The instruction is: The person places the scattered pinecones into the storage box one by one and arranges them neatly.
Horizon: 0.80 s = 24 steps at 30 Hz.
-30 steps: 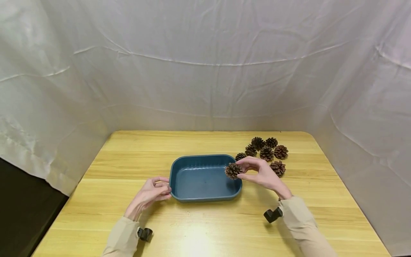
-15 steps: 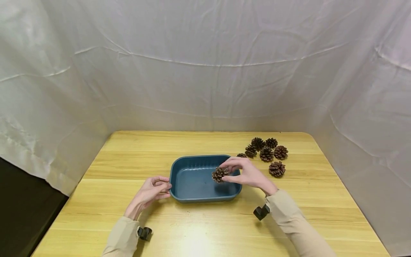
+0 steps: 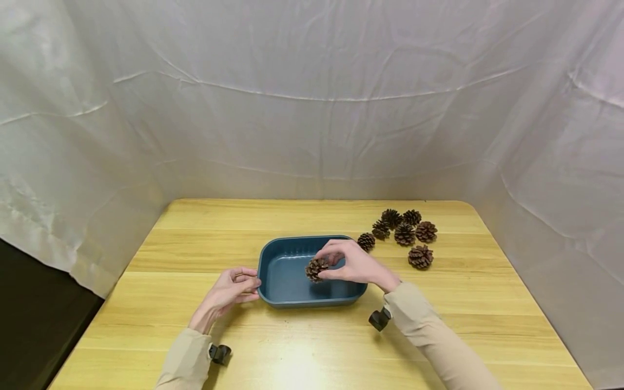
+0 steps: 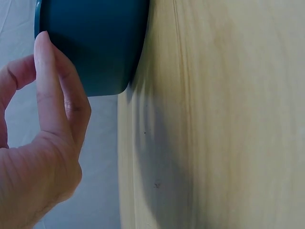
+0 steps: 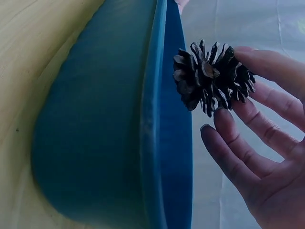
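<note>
In the head view we see the right hand [image 3: 352, 262] left of the lower right part of the frame's table area, just right of centre, gripping one pine cone [image 3: 317, 269] between thumb and fingers. The cone sits at the fingertips, on their left, over the floor of the blue tray [image 3: 312, 304], with a shadow below it. In the right wrist view we find it at upper centre, the thumb above and fingertips below, the grip only as wide as the cone.

At left of centre, we see the left hand [image 3: 229, 292] pinching the tray's left rim, its fingers curled; we cannot tell how far they reach inside.

Seven loose pine cones [image 3: 404, 233] lie on the wooden table [image 3: 205, 244] right of centre, near the tray's upper right corner, well apart from the left hand. Pale cloth [image 3: 322, 124] fills the upper frame.
</note>
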### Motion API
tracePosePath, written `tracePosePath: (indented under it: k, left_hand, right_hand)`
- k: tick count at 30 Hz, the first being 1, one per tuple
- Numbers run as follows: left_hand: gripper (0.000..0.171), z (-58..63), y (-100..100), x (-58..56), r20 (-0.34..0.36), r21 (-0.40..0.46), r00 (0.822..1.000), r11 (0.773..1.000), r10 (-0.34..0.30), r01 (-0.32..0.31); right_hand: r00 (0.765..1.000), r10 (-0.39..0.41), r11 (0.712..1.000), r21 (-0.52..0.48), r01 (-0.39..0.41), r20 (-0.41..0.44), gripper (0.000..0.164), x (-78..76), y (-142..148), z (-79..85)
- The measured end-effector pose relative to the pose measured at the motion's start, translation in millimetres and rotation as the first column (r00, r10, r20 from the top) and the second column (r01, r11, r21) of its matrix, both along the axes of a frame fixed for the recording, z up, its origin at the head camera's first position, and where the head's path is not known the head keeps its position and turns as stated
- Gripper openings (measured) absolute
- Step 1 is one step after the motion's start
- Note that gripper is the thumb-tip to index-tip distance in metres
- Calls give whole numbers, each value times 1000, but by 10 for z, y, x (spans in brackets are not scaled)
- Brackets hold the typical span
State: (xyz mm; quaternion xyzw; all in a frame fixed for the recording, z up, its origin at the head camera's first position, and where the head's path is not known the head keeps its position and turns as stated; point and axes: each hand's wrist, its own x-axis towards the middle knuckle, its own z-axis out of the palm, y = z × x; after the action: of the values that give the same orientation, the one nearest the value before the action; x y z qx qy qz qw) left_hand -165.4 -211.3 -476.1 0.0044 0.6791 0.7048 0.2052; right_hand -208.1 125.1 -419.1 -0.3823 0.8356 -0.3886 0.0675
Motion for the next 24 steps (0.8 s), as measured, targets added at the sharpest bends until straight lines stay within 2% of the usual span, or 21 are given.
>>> tracePosePath:
  k: [7,24]
  left_hand:
    - [35,2,16,-2,4,3,1000,1000,4,-4]
    - [34,-13,-2,-3,14,0,1000,1000,10,-10]
  right_hand:
    - [1000,1,999,45,-2,14,30,-21,-129,-1]
    - [996,88,987,134,-84,-25,29,-25,-441,-61]
